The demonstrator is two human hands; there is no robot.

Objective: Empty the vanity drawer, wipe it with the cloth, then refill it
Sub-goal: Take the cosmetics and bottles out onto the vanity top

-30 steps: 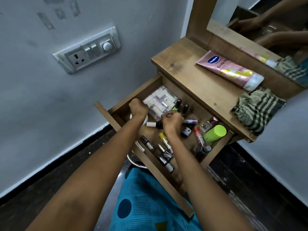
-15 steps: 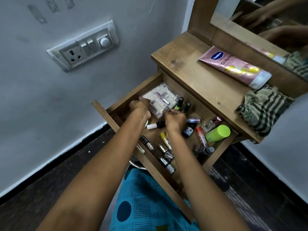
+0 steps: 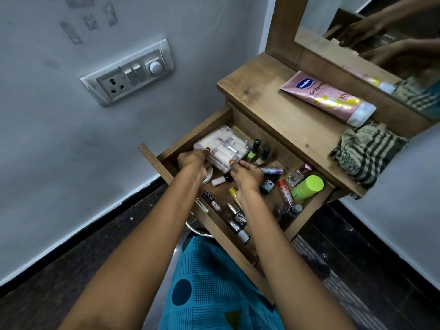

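The wooden vanity drawer (image 3: 309,215) stands pulled open, full of small cosmetics. A clear plastic box (image 3: 226,146) of white tubes lies in its far left corner. My left hand (image 3: 192,163) grips the box's near left edge and my right hand (image 3: 247,173) holds its near right corner, both with fingers curled on it. Nail polish bottles (image 3: 256,151), a lime green jar (image 3: 307,186), a red tube (image 3: 284,188) and several small bottles lie around in the drawer. A green striped cloth (image 3: 366,153) is crumpled on the vanity top at the right.
A pink lotion tube (image 3: 326,98) lies on the vanity top (image 3: 269,98) below the mirror (image 3: 371,44). A switch and socket plate (image 3: 128,72) is on the wall to the left. My blue patterned lap (image 3: 214,282) is under the drawer front.
Both hands have moved from the middle of the drawer onto the clear box and closed on its near edges. The box has shifted slightly.
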